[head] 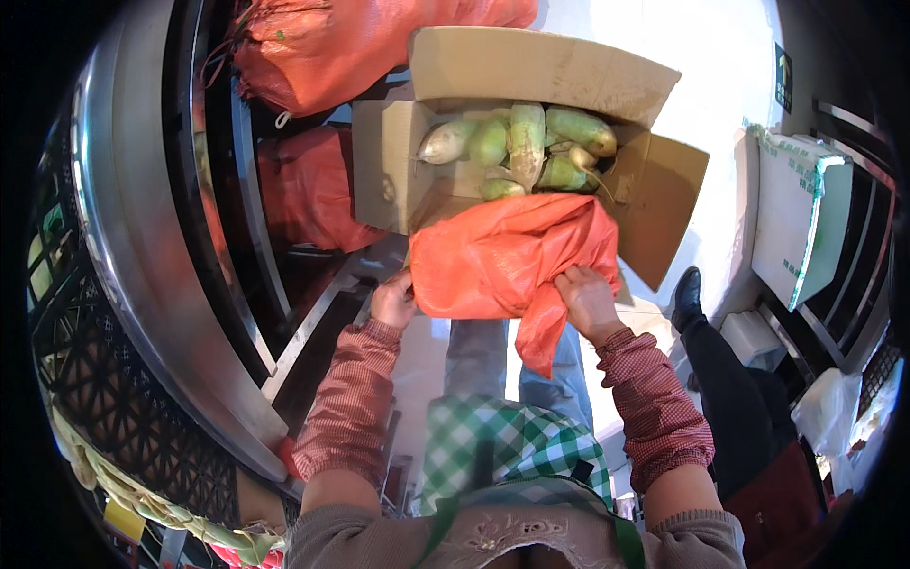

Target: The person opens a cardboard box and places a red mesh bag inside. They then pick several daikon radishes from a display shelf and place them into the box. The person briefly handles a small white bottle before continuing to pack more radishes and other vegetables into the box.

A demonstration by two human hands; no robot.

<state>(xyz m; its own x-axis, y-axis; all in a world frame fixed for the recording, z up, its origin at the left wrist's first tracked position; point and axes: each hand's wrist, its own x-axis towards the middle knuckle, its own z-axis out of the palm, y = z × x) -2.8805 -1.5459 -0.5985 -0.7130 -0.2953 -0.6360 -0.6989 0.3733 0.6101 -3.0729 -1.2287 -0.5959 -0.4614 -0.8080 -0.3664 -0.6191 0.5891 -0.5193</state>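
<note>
An orange woven plastic sack (498,256) is spread over the near side of an open cardboard box (533,64). My right hand (589,299) grips a gathered fold of the sack, and a loose end hangs below it. At the sack's left edge is my left hand (394,300), with its fingers curled there, partly hidden. Inside the box lie several green and white radishes (526,146), some with soil on them. The near part of the box's inside is hidden by the sack.
Full orange sacks (320,50) and a red sack (313,188) lie left of the box, near a metal-edged stand (249,370). To the right are a white foam box (796,213) and another person's dark-clothed leg (732,398). A black plastic crate (128,398) stands at the left.
</note>
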